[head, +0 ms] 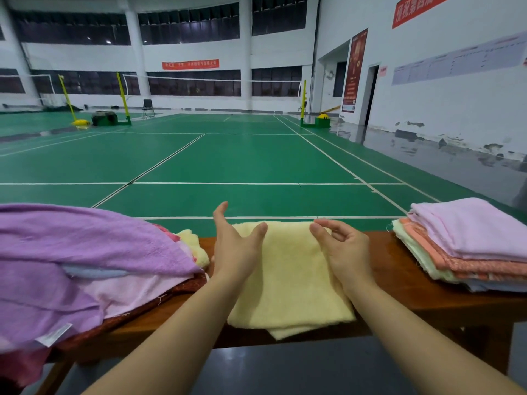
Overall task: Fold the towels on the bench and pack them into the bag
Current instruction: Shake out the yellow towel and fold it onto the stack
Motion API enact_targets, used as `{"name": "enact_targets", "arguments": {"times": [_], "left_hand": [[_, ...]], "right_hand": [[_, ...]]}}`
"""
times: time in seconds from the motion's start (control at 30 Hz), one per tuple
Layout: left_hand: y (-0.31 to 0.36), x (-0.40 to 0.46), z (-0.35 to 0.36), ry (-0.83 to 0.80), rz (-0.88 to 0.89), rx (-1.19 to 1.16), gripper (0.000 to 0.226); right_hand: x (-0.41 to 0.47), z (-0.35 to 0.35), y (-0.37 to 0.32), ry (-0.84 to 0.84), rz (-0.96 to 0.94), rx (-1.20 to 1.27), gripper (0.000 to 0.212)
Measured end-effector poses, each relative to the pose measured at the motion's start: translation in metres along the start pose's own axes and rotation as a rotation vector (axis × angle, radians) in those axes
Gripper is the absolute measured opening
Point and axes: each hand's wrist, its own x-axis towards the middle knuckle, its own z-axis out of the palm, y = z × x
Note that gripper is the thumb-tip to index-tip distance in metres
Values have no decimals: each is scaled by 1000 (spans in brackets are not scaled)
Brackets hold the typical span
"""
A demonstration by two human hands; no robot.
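Note:
A pale yellow towel, folded into a rectangle, lies in the middle of the wooden bench. My left hand hovers over its left edge with straight, spread fingers and holds nothing. My right hand is above the towel's far right corner, its fingers loosely curled and empty. A loose heap of unfolded towels, purple on top with pink, red and yellow below, covers the bench's left end. A neat stack of folded towels, lilac over orange, pale green and light blue, sits at the right end. No bag is in view.
Beyond the bench stretches a green badminton court with white lines, nets and yellow posts. A dark grey floor lies under the bench's near edge. White walls with red banners stand at the right.

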Motion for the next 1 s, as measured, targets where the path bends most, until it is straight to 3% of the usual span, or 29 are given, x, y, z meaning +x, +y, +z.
{"name": "enact_targets", "arguments": {"times": [0.17, 0.33, 0.4, 0.47, 0.57, 0.63, 0.8, 1.0], "left_hand": [[19, 6, -14, 208, 428, 403, 55], [49, 8, -36, 320, 688, 447, 43], [57, 11, -44, 314, 746, 499, 42], [63, 14, -49, 230, 718, 449, 42], [70, 14, -51, 22, 627, 114, 43], [71, 11, -48, 16, 633, 53, 40], [58, 21, -34, -28, 565, 114, 36], [-20, 46, -4, -267, 90, 410, 40]], "right_hand": [[-3, 5, -25, 29, -180, 30, 13], [-13, 6, -60, 59, -369, 15, 19], [-16, 7, -68, 8, -400, 37, 30], [-18, 8, -70, -79, -428, -7, 50], [-19, 7, -72, -146, -443, -78, 68], [-19, 6, -75, -156, -438, -107, 73], [-14, 9, -76, -146, -316, -214, 78], [0, 13, -6, -252, 81, -535, 78]]}}
